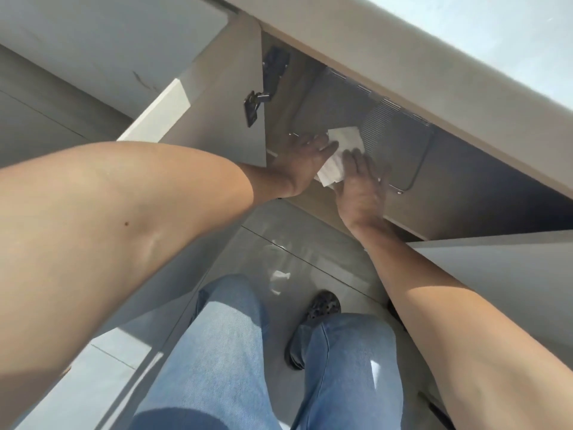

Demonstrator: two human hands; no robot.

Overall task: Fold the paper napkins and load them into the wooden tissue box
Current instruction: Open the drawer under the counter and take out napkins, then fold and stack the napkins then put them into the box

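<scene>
Napkin [338,155]: white, creased | left hand [302,161], right hand [361,187]: flat, open grip, pressing it

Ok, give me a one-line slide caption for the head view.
Both hands, left hand and right hand, reach into an open cabinet and press on a white napkin.

A low beige cabinet [217,97] stands open under a thick pale countertop [403,57] that runs across the upper right. The open cabinet door [214,107] carries a dark metal hinge [255,102]. Inside the cabinet, which lies in shadow, a grey ribbed panel with a thin metal wire frame [393,135] is seen. The floor is of large glossy grey tiles [297,243], and it reflects bright patches of light. Strong sunlight falls on a white door edge [161,113] at the left.
</scene>
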